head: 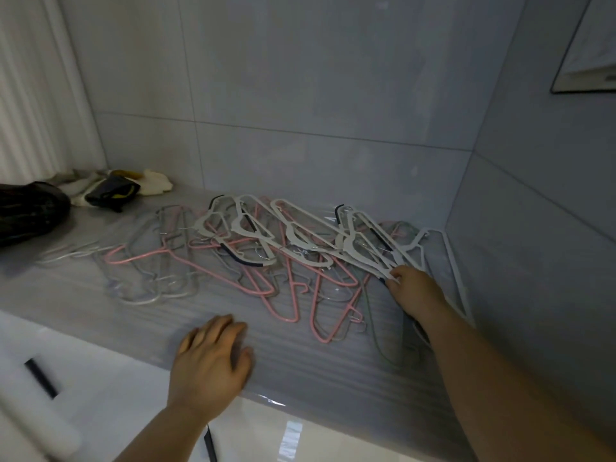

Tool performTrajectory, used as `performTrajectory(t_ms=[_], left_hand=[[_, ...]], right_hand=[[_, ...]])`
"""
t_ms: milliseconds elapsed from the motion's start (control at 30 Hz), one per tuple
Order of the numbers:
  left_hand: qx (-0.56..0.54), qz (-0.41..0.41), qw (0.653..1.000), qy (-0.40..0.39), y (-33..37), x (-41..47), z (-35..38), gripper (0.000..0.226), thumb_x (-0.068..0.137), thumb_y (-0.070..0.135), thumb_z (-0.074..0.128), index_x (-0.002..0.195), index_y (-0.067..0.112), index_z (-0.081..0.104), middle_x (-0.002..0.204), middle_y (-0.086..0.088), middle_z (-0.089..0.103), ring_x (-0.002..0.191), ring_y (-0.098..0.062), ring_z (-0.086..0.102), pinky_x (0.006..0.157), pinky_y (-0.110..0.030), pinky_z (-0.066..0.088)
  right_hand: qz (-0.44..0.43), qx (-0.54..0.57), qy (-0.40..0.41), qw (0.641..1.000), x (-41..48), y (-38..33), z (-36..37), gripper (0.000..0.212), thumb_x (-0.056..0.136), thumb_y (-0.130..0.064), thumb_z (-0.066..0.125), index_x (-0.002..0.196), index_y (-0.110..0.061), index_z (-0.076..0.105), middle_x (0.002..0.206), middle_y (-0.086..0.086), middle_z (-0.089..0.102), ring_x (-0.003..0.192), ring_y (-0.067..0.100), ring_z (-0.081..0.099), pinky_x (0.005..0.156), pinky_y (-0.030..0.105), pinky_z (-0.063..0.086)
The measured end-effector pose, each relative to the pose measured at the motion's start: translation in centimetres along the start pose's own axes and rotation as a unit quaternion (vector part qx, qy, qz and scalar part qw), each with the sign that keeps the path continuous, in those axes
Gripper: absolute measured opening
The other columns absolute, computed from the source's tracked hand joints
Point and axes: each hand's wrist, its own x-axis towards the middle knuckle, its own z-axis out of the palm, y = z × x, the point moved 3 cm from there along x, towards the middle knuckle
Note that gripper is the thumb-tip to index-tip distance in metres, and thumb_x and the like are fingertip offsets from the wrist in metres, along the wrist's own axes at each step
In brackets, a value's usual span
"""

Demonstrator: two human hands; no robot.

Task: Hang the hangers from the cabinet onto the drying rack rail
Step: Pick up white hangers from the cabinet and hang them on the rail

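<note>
White, pink and clear hangers point(255, 235) lie tangled on a grey cabinet top point(300, 365). The right hand point(413, 290) pinches a white hanger point(368, 259) at the pile's right side. The left hand point(210, 365) rests flat, fingers straight, near the front edge.

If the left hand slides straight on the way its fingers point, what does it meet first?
Most likely the near ends of the pink hangers; only bare cabinet top lies between them and the left hand.
</note>
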Motion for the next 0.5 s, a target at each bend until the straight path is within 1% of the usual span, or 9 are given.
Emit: performTrajectory(t_ms=[67,100,133,233,300,400,433,467,500], left_hand=[[0.015,-0.004,1.0,-0.006,0.0,0.0,0.0,0.044,0.067,0.038,0.039,0.083,0.015,0.073,0.091,-0.007,0.074,0.09,-0.02,0.065,0.079,-0.03,0.032],[0.023,-0.005,1.0,-0.005,0.0,0.0,0.1,0.044,0.067,0.038,0.039,0.082,0.015,0.073,0.091,-0.007,0.074,0.084,-0.02,0.07,0.079,-0.03,0.032],[0.028,-0.005,1.0,-0.006,0.0,0.0,0.1,0.044,0.067,0.038,0.038,0.082,0.015,0.073,0.09,-0.007,0.074,0.081,-0.021,0.072,0.079,-0.029,0.031],[0.038,-0.006,0.999,-0.025,0.0,0.0,0.3,0.044,0.066,0.038,0.038,0.081,0.016,0.073,0.089,-0.006,0.074,0.079,-0.021,0.073,0.078,-0.028,0.031],[0.042,0.0,0.999,-0.029,0.0,0.0,0.3,0.044,0.066,0.038,0.037,0.081,0.017,0.073,0.089,-0.005,0.075,0.079,-0.02,0.073,0.078,-0.028,0.03],[0.03,-0.004,0.997,-0.064,0.0,-0.1,0.2,0.044,0.066,0.038,0.037,0.08,0.017,0.074,0.088,-0.005,0.075,0.079,-0.02,0.073,0.079,-0.028,0.03],[0.022,-0.004,0.997,-0.068,0.0,-0.1,0.1,0.046,0.066,0.039,0.036,0.082,0.017,0.074,0.09,-0.005,0.074,0.081,-0.02,0.073,0.08,-0.028,0.03],[0.002,-0.014,0.996,-0.088,0.3,0.0,-0.2,0.052,0.067,0.041,0.032,0.087,0.017,0.073,0.097,-0.005,0.073,0.089,-0.02,0.071,0.084,-0.027,0.03],[-0.016,-0.027,0.995,-0.096,0.6,-0.1,-0.7,0.063,0.067,0.046,0.024,0.1,0.018,0.07,0.112,-0.004,0.068,0.104,-0.019,0.066,0.092,-0.027,0.029]], right_hand=[[-0.008,0.002,0.022,1.0,-0.4,-0.1,-0.3,0.028,0.096,-0.018,0.041,0.111,-0.001,0.058,0.115,0.02,0.062,0.104,0.032,0.057,0.081,0.031,0.044],[-0.013,0.005,0.032,0.999,-0.6,-0.2,-0.3,0.028,0.097,-0.017,0.041,0.113,-0.001,0.058,0.115,0.021,0.062,0.104,0.032,0.057,0.081,0.032,0.044],[-0.021,0.012,0.043,0.999,-0.7,-0.4,-0.4,0.029,0.097,-0.016,0.04,0.115,0.0,0.057,0.116,0.021,0.062,0.105,0.032,0.057,0.081,0.032,0.044],[-0.023,0.082,0.091,0.992,-1.2,-1.3,-1.0,0.03,0.096,-0.015,0.042,0.116,0.0,0.057,0.116,0.022,0.061,0.106,0.034,0.057,0.082,0.033,0.044],[-0.017,0.142,0.125,0.982,-1.2,-1.9,-1.4,0.027,0.095,-0.014,0.044,0.111,0.001,0.06,0.11,0.023,0.063,0.102,0.035,0.058,0.082,0.034,0.045],[-0.022,0.185,0.136,0.973,-1.8,-2.8,-2.1,0.025,0.094,-0.013,0.046,0.105,0.004,0.062,0.104,0.024,0.065,0.096,0.035,0.06,0.08,0.035,0.046],[-0.025,0.193,0.134,0.972,-2.2,-3.2,-2.2,0.025,0.094,-0.012,0.046,0.104,0.004,0.062,0.103,0.025,0.065,0.096,0.035,0.06,0.08,0.035,0.046],[-0.028,0.199,0.133,0.97,-2.7,-3.5,-2.3,0.025,0.094,-0.011,0.046,0.105,0.005,0.061,0.104,0.025,0.065,0.096,0.035,0.06,0.081,0.035,0.046],[-0.03,0.203,0.132,0.97,-3.4,-3.8,-2.4,0.025,0.094,-0.011,0.046,0.106,0.006,0.061,0.104,0.025,0.065,0.097,0.035,0.059,0.081,0.035,0.046]])
